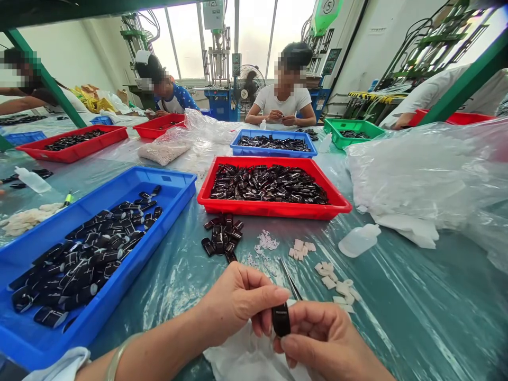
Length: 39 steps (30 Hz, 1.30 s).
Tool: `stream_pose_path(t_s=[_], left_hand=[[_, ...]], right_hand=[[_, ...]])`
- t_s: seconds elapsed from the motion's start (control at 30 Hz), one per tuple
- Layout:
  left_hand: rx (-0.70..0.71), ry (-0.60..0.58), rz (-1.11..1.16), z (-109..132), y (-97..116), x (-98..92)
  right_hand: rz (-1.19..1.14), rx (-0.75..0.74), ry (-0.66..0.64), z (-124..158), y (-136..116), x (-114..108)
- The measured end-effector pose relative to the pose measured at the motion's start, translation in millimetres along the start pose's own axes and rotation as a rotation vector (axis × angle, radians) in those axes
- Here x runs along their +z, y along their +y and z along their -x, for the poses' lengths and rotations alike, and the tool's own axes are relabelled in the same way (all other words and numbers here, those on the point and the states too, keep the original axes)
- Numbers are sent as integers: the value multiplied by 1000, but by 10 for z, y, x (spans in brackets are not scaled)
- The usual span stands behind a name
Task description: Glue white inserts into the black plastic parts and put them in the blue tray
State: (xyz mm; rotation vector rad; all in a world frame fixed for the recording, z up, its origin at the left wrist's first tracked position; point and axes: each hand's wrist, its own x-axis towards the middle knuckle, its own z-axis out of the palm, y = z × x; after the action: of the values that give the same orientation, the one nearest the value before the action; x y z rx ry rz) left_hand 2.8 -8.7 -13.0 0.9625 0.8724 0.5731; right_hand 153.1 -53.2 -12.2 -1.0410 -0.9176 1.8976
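A small black plastic part [281, 320], glossy with a faint pale marking, is held upright between my two hands near the table's front. My left hand [242, 293] pinches its upper end between thumb and fingers. Lower down, the thumb and fingers of my right hand [317, 336] grip its other end. Beneath both hands lies a crumpled white cloth [238, 354]. Just beyond them rest metal tweezers [291, 280]. A little pile of similar black parts [222, 235] sits ahead of my left hand.
A blue tray [166, 182] of black parts stands at left, a red tray [273, 210] of more ahead. Small white pads [301, 248], pale scraps [266, 241] and a squeeze bottle [359, 241] lie at right. Plastic bags [420, 174] bulge beyond. Several co-workers [281, 100] sit across the table.
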Motion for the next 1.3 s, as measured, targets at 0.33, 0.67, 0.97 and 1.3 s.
stream_pose_path(t_s=[0.33,0.67,0.97,1.3], left_hand=[[12,-39,-48,9,-15,-25],[49,-58,-95,22,-5,-10],[42,-61,-114,32,-4,-17],[108,-10,-100,56,43,-8]], right_hand=[[-29,-13,-23,-30,50,-17],[26,38,1,-17,10,-40],[17,27,-16,-27,50,-40],[469,-174,317,52,-86,-211]])
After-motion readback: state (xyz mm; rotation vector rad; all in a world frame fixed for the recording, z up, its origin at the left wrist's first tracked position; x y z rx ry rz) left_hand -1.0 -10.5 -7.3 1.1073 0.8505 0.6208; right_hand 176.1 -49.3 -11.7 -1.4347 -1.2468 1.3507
